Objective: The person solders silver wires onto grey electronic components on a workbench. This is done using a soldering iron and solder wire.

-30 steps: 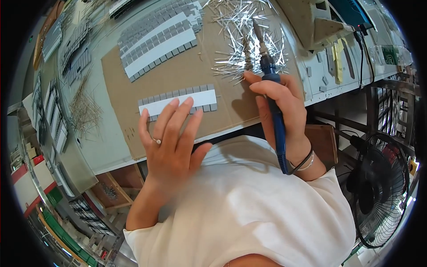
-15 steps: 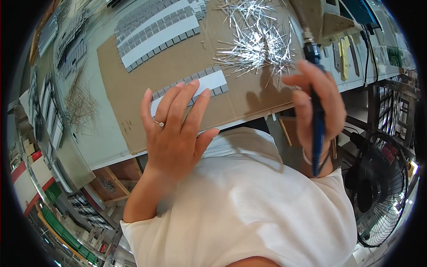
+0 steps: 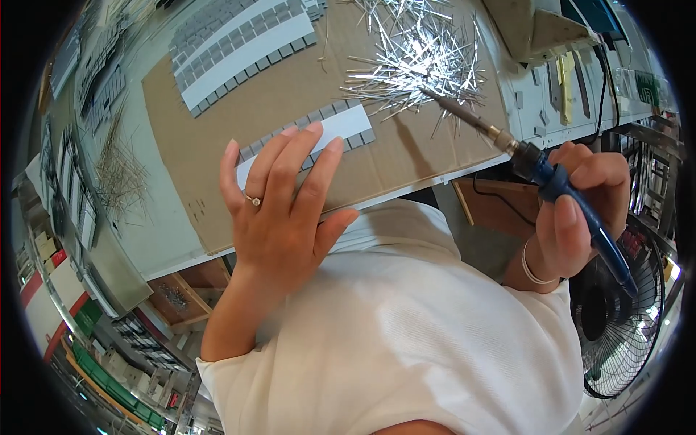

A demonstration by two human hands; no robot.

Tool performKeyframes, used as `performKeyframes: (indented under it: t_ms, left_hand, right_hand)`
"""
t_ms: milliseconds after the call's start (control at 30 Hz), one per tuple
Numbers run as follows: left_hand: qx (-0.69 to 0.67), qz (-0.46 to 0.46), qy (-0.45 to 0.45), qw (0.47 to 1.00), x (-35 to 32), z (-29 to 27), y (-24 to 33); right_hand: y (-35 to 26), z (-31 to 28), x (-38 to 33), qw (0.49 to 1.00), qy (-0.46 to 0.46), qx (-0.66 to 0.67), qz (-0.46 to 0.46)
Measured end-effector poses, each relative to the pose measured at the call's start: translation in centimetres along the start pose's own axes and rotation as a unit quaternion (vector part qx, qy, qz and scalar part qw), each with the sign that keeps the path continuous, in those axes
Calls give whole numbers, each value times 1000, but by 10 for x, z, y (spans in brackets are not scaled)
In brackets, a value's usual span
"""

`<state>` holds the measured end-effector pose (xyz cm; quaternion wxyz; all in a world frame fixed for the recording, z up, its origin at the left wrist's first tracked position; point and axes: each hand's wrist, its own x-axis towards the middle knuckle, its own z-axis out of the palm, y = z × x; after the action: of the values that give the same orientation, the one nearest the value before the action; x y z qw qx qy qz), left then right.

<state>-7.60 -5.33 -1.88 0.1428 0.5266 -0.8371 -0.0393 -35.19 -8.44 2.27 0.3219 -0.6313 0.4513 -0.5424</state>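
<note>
My left hand (image 3: 283, 210) lies with fingers spread on a white strip (image 3: 350, 129) edged on both long sides with small grey squares. Its fingertips press the strip down, hiding part of it. The strip rests on a brown cardboard sheet (image 3: 417, 159). In my right hand (image 3: 568, 233) is a blue-handled soldering iron (image 3: 533, 161), its fingers wrapped round the grip. The iron's dark tip points up and left, over the near part of a pile of shiny thin metal pins (image 3: 428, 65).
Several similar strips (image 3: 250, 64) lie in rows at the far left of the cardboard. Loose thin wires (image 3: 119, 170) sit left of the sheet. Tweezer-like tools (image 3: 581, 87) and a yellow strip (image 3: 565, 90) lie at the right. A black fan (image 3: 620, 319) stands lower right.
My right hand has moved right and slightly down, and the soldering iron has swung from upright to pointing up-left toward the pins. The left hand stays spread on the strip.
</note>
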Motion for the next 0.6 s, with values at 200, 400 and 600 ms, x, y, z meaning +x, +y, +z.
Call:
performKeyframes:
  t_ms: [200, 400, 600]
  left_hand:
    - [13, 7, -11, 1000, -1, 1, -1]
    - [14, 2, -3, 1000, -3, 2, -2]
    - [-3, 0, -1, 1000, -2, 1, -3]
  right_hand:
    - [1, 4, 1, 993, -78, 84, 10]
    - [2, 12, 2, 995, -54, 73, 28]
    - [4, 12, 2, 995, -55, 75, 24]
